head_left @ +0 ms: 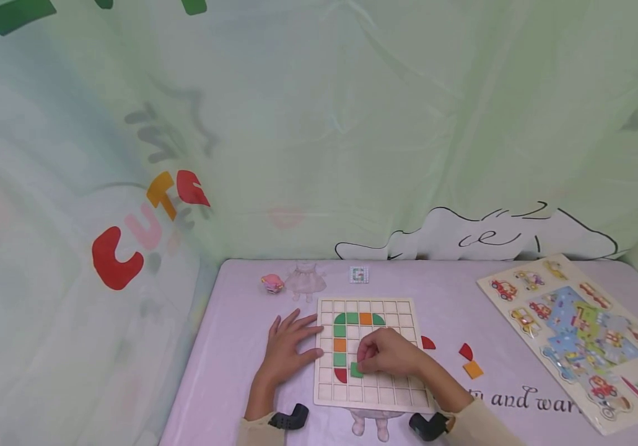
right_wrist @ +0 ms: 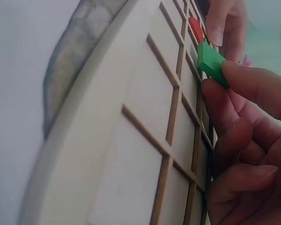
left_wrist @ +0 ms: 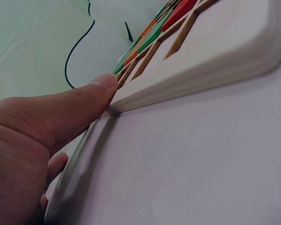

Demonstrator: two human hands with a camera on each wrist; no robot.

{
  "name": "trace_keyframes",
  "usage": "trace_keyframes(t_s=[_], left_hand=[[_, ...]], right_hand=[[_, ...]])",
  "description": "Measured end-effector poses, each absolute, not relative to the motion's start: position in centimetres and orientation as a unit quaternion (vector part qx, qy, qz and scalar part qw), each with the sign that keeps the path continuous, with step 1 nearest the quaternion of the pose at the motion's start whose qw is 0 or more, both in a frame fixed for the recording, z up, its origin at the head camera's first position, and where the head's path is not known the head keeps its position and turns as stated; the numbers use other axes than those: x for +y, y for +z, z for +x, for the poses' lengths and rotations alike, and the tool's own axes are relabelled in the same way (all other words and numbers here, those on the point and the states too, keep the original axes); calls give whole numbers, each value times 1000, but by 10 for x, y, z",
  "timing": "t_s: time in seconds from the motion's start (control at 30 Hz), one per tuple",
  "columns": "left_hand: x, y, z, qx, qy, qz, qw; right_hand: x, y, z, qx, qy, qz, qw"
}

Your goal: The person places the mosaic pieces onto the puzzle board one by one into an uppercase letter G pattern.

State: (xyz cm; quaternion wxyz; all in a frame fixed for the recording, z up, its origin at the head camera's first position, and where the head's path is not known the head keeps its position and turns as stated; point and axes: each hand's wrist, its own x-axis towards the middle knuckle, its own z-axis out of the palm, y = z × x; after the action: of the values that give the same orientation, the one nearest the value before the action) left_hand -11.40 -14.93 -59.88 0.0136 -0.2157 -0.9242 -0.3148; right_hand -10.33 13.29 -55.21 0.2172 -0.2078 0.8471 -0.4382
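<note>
The right hand [head_left: 390, 352] is pinching a flat green square tile [right_wrist: 208, 58], apparently painted wood, between thumb and finger, its other fingers lying curled behind. The tile is tilting over the pale wooden grid board [head_left: 371, 394], just beside a red quarter-round tile [head_left: 340, 375] in the grid; whether its lower edge is touching the board, I cannot tell. The left hand [head_left: 290, 347] is holding nothing: its fingers are lying spread, and its thumb is resting on the board's left edge. A loose orange square tile [head_left: 472, 370] is lying on the tablecloth [head_left: 447, 291] to the board's right. The green tile is probably weighing very little, and is looking stiff, sturdy and smooth enough to slip from a loose pinch. Gripping it near one edge or by opposite sides would be suiting it best, leaving the far edge free.
</note>
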Motion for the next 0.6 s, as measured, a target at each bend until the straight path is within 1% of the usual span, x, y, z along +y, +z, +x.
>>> trace_keyframes(t_s=[0.27, 0.6], left_hand=[[-150, -602, -116, -929, -303, -213, 14], [-149, -601, -115, -929, -304, -210, 8]], right_hand=[[129, -555, -103, 874, -392, -201, 208], [123, -549, -97, 891, -360, -195, 198]])
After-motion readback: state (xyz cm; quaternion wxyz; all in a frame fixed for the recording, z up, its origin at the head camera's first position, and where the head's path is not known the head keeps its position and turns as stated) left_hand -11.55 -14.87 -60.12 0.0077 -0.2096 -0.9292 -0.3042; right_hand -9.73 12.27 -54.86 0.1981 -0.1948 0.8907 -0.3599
